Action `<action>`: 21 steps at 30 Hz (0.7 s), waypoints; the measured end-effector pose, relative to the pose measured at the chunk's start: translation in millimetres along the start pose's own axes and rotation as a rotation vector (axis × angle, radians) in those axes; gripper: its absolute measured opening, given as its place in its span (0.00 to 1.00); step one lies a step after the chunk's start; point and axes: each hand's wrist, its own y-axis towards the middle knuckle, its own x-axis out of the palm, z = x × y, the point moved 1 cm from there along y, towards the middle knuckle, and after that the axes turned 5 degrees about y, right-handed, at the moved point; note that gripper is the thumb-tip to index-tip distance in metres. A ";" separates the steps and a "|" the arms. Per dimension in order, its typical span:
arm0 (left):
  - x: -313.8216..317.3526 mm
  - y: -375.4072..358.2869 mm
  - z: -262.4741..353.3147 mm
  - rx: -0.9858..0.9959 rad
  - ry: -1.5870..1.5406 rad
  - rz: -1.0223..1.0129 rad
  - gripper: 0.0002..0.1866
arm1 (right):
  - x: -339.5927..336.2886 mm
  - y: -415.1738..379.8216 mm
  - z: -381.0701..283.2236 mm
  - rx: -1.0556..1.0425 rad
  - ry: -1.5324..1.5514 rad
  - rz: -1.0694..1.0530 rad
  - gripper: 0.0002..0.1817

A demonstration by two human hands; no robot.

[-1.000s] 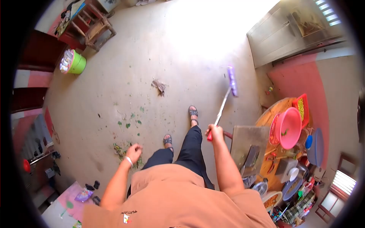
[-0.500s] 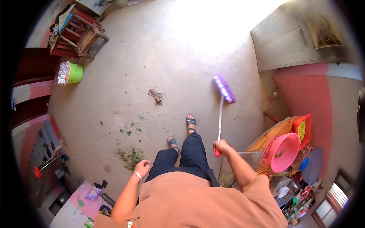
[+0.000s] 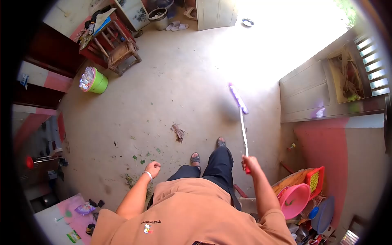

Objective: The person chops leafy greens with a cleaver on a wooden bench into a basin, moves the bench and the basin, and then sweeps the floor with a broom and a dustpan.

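Note:
My right hand (image 3: 250, 163) is wrapped round the red grip of a broom with a white stick (image 3: 243, 132). The purple broom head (image 3: 238, 99) is held out ahead, near a dark shadow on the floor. My left hand (image 3: 153, 168) hangs beside my left thigh with its fingers curled; whether anything is in them is too small to tell. A dry brown leaf (image 3: 178, 132) lies on the floor ahead of my feet. Green leaf scraps (image 3: 134, 157) are scattered beyond my left hand, and a leafy pile (image 3: 130, 179) is partly hidden by my left arm.
A green bucket (image 3: 98, 83) and a wooden chair (image 3: 122, 55) stand at the upper left. Double doors (image 3: 306, 92) are at the right. A pink basin (image 3: 295, 201) and a red tray (image 3: 314, 182) are at the lower right. A metal bowl (image 3: 248, 22) lies near the doorway.
The view has shifted, showing more of the doorway. The broom head has turned and now appears edge-on. My feet have changed position, and my left arm now covers part of the leafy pile.

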 end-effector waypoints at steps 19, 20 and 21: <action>37.9 91.3 316.6 0.055 -0.239 -0.173 0.10 | -43.4 40.1 -168.4 0.352 -0.568 -0.253 0.08; 31.8 96.0 346.7 0.112 -0.293 -0.164 0.10 | -41.0 32.5 -187.4 0.344 -0.582 -0.262 0.08; 24.9 99.6 366.8 0.112 -0.304 -0.138 0.10 | -37.2 28.5 -209.6 0.373 -0.525 -0.254 0.08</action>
